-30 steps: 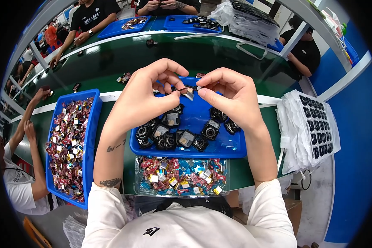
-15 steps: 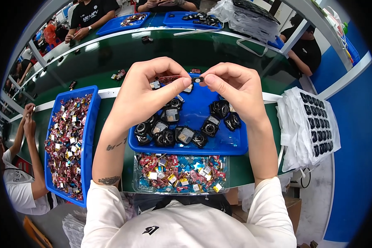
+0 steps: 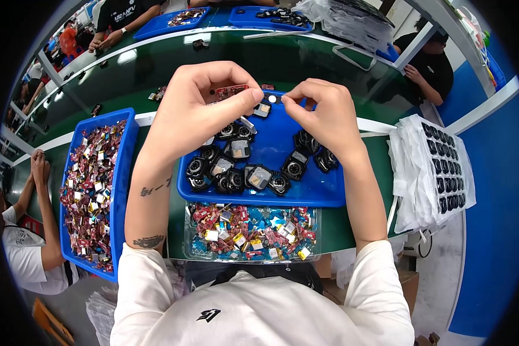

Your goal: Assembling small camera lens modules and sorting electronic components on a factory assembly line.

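Above the far part of a blue tray [image 3: 317,193], my left hand [image 3: 205,112] is closed in a pinch on a small red circuit board [image 3: 232,91]. A short black part with a round white spot [image 3: 272,99] spans between my two hands, seemingly joined to the board, though my left fingers hide the join. At its other end, thumb and forefinger of my right hand [image 3: 326,112] pinch together on the black part. Below my hands the tray holds several black watch cases [image 3: 258,176], some showing their grey inner side, others a round back.
Nearer me stands a clear plastic box [image 3: 185,245] of red boards and small batteries. A long blue bin [image 3: 127,173] of similar parts is at left. White bagged trays of black pieces [image 3: 444,167] stand at right. A white rail [image 3: 380,125] crosses behind; co-workers sit beyond and at left.
Both hands have risen slightly in the picture with the board and black part. My right fingers have curled in more, and the white spot shows more fully.
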Demonstrator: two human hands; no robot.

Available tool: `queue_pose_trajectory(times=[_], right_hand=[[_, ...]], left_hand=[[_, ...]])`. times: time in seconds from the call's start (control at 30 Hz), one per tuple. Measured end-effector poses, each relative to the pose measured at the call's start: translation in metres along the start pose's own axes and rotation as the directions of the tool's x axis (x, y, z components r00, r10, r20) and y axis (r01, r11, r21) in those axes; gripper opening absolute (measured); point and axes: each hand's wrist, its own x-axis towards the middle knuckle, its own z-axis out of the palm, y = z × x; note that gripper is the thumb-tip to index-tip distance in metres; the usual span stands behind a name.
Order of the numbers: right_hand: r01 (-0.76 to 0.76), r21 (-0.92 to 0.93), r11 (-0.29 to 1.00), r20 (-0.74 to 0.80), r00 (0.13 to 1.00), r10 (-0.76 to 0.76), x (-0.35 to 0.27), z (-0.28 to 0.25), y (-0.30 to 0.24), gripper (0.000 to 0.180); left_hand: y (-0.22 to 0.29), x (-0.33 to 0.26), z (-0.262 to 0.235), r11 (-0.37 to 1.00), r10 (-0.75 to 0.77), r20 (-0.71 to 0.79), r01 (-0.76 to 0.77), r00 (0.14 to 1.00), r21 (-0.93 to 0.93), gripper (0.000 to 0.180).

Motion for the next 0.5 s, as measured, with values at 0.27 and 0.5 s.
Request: queue_pose_trajectory(times=[0.27, 0.5], right_hand=[[0.196, -0.372, 0.907, 0.417, 0.908, -0.025, -0.02, 0.024, 0.003, 0.027], [0.099, -0.008, 0.995, 0.773, 0.632, -0.056, -0.024, 0.034, -0.026, 0.029]], left_hand=[[-0.003, 0.0, -0.007, 0.999, 0.019, 0.01, -0.019, 1.0, 0.03, 0.012], [-0.004, 0.002, -0.006, 0.999, 0.023, 0.029, -0.024, 0.999, 0.029, 0.013]])
